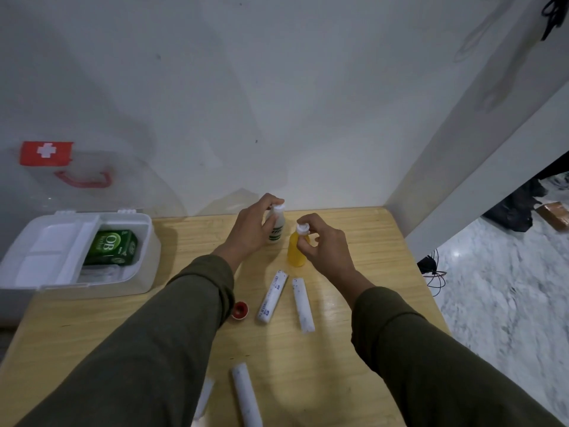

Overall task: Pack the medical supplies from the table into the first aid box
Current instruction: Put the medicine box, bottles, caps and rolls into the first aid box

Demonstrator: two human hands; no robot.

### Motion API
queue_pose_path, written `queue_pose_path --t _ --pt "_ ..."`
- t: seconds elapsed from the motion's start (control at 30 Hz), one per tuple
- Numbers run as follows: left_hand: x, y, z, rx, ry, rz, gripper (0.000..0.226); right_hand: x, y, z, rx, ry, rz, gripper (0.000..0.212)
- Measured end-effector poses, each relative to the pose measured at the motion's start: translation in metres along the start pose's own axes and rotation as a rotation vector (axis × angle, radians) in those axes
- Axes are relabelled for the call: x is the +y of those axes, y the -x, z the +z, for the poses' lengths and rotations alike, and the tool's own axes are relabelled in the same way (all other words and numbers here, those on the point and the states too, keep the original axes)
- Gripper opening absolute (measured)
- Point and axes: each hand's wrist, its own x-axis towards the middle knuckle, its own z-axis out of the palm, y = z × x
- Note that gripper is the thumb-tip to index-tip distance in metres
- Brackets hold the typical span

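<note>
A white bottle (276, 224) with green print stands near the table's far edge, and my left hand (252, 228) wraps around it. Just right of it stands a yellow bottle (296, 252) with a white cap; my right hand (326, 241) pinches its cap and neck. Two white wrapped rolls (272, 296) (303, 305) lie side by side below the bottles. Another white roll (246, 394) lies near the front, with one more (204, 396) partly hidden by my left sleeve. The open white first aid box (144, 241) sits at the left, holding a green carton (111, 248).
The box's clear lid (46, 153), with a red cross label and red handle, leans against the white wall. A small red cap (240, 310) lies by my left sleeve. The wooden table (369, 257) ends at the right beside a white post; cables lie on the floor there.
</note>
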Motion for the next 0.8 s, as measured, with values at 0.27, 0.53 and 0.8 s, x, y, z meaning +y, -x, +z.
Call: queue_pose_path --t 0.27,0.53,0.8 --pt "0.004 0.015 -0.070 0.063 0.007 0.058 0.023 -0.064 -0.013 0.010 0.102 -0.012 -0.055 0.023" --pt "-0.013 0.041 -0.171 0.126 0.034 0.101 0.020 -0.158 -0.023 0.049 0.179 -0.081 -0.036 0.022" --pt "-0.055 0.065 -0.248 0.174 0.083 0.065 0.021 -0.230 -0.028 0.105 0.176 -0.210 0.015 0.025"
